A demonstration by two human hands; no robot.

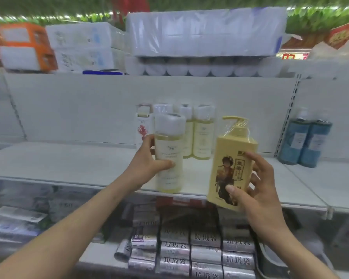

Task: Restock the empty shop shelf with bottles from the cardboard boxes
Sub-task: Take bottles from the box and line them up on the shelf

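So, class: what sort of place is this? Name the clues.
Most likely a shop aisle: a white shelf on slotted uprights, shrink-wrapped pale bottles in a row, bulk tissue packs stacked above.

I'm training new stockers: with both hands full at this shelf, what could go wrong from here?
1. The left hand holds the pale bottle near the front edge of the shelf. Released there, it may tip off.
2. The right hand holds the yellow pump bottle tilted, in front of the shelf edge. It might slip and fall.
3. Pushing the pale bottle back could knock over the standing bottles behind it.
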